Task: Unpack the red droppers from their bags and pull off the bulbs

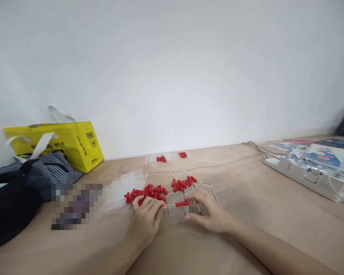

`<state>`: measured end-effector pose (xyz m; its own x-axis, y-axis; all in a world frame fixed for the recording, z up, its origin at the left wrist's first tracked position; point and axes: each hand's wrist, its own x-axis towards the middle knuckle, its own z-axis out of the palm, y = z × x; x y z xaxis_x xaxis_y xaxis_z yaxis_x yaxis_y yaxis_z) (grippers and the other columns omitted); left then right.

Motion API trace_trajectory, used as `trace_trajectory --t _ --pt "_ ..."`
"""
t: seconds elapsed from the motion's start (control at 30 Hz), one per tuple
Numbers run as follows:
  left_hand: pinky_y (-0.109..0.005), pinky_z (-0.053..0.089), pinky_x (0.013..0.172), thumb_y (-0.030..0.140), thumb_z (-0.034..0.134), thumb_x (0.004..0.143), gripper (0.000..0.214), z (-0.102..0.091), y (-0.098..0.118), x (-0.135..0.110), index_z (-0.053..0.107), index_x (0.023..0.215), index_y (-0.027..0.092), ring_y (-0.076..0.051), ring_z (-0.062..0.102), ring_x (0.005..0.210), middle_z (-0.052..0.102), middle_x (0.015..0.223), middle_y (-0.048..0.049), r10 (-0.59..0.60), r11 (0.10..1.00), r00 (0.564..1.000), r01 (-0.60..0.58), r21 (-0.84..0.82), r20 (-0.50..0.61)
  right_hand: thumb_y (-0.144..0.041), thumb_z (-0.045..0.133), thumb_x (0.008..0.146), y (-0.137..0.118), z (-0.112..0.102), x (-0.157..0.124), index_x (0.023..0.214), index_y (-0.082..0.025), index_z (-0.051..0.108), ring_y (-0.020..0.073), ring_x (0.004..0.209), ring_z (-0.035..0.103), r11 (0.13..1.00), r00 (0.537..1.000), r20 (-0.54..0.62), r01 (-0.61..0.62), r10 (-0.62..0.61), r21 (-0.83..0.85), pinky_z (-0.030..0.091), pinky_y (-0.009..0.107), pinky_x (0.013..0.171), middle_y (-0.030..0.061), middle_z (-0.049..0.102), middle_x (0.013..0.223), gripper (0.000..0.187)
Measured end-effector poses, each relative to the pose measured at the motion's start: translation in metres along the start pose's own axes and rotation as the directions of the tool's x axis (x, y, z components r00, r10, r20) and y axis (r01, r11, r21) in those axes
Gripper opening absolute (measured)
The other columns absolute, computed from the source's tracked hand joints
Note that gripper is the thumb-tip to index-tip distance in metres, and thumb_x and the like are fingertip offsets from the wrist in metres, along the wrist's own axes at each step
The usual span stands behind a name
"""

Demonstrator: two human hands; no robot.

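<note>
My left hand is closed around the clear tube of a dropper, held level. The red rubber bulb on its end points right. My right hand hovers by the bulb's tip, thumb and forefinger apart; whether a fingertip touches it I cannot tell. Under both hands lie rows of clear glass tubes, partly covered by my right hand. Beyond my left hand is a heap of loose red bulbs. Several droppers with bulbs fitted lie behind the tubes, bulbs toward me.
Plastic bags lie left of the heap, and another bag with red bulbs is by the wall. A yellow bag, striped cloth and black cap stand left. On the right are a power strip and papers.
</note>
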<state>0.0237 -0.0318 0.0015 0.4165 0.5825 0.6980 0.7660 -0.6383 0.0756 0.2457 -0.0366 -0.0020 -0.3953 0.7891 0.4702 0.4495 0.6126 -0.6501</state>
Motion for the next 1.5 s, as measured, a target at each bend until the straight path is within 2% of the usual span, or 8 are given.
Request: trace_trajectory --t 0.2,0.43,0.53,0.63,0.8,0.97,1.2,1.5 --pt "-0.033 0.029 0.074 0.022 0.03 0.088 0.026 0.007 0.004 -0.006 0.05 0.07 0.02 -0.012 0.052 0.06 0.059 0.063 0.0039 -0.077 0.996 0.994 0.081 -0.048 0.08 -0.047 0.065 0.066 0.001 0.034 0.003 0.092 -0.02 0.059 0.0112 0.059 0.05 0.796 0.963 -0.012 -0.216 0.27 0.566 0.042 0.026 0.059 -0.0008 0.057 0.067 0.038" --pt "-0.03 0.036 0.07 0.021 0.031 0.088 0.03 0.007 0.031 -0.015 0.049 0.064 0.023 -0.014 0.052 0.066 0.058 0.061 0.0033 -0.015 0.972 0.983 0.057 -0.228 0.184 -0.052 0.049 0.078 -0.024 0.046 0.003 0.076 -0.02 0.054 0.0106 0.056 0.049 0.726 0.997 -0.003 -0.055 0.078 0.686 0.041 0.025 0.058 -0.0017 0.052 0.065 0.033" --pt "-0.032 0.036 0.075 0.024 0.034 0.088 0.026 0.006 0.031 -0.015 0.053 0.071 0.023 -0.014 0.053 0.069 0.06 0.066 0.0028 -0.006 0.971 0.983 0.049 -0.232 0.183 -0.047 0.033 0.087 -0.027 0.034 0.003 0.078 -0.02 0.049 0.0116 0.062 0.05 0.833 0.997 -0.072 0.014 0.031 0.552 0.039 0.025 0.06 -0.0005 0.052 0.069 0.032" --pt "-0.035 0.037 0.076 0.03 0.04 0.085 0.017 0.006 0.019 -0.014 0.055 0.087 0.023 -0.016 0.056 0.073 0.063 0.075 0.001 -0.078 0.975 0.984 0.109 -0.195 0.163 -0.037 0.027 0.091 -0.016 0.015 0.004 0.081 -0.02 0.052 0.0132 0.065 0.048 0.993 0.982 -0.187 0.062 -0.042 0.103 0.034 0.027 0.066 0.0011 0.053 0.068 0.032" --pt "-0.035 0.037 0.081 0.032 0.045 0.083 0.032 0.007 0.007 -0.014 0.046 0.115 0.024 -0.018 0.056 0.086 0.063 0.094 -0.0032 -0.026 0.987 0.991 0.046 -0.151 0.13 -0.024 0.034 0.089 0.005 0.008 -0.001 0.086 -0.02 0.06 0.012 0.059 0.045 0.825 0.942 -0.131 0.197 -0.309 -0.529 0.023 0.031 0.067 0.001 0.057 0.063 0.026" --pt "-0.035 0.03 0.082 0.03 0.046 0.084 0.026 0.013 0.019 -0.015 0.054 0.108 0.025 -0.018 0.053 0.087 0.064 0.095 -0.0022 0.118 0.991 0.992 -0.114 -0.075 0.048 -0.02 0.037 0.088 0.001 0.033 -0.009 0.079 -0.019 0.058 0.0119 0.058 0.046 0.76 0.928 -0.081 0.245 -0.363 -0.602 0.021 0.03 0.064 -0.0005 0.057 0.061 0.023" --pt "-0.036 0.025 0.077 0.029 0.037 0.088 0.033 0.016 0.027 -0.013 0.058 0.064 0.02 -0.013 0.047 0.06 0.057 0.053 0.0031 0.09 0.989 0.991 -0.101 -0.112 -0.098 -0.017 0.036 0.085 0.002 0.037 -0.011 0.073 -0.019 0.054 0.0115 0.055 0.042 0.715 0.879 -0.06 0.343 -0.473 -0.609 0.02 0.03 0.061 -0.003 0.052 0.055 0.022" --pt "-0.035 0.024 0.075 0.022 0.048 0.081 0.024 0.013 0.024 -0.016 0.053 0.057 0.02 -0.013 0.043 0.059 0.056 0.05 0.0056 0.117 0.984 0.986 -0.131 -0.123 -0.116 -0.016 0.037 0.083 0.0 0.034 -0.012 0.068 -0.018 0.051 0.0105 0.051 0.038 0.712 0.864 -0.063 0.368 -0.499 -0.598 0.019 0.029 0.06 -0.0043 0.05 0.051 0.021"
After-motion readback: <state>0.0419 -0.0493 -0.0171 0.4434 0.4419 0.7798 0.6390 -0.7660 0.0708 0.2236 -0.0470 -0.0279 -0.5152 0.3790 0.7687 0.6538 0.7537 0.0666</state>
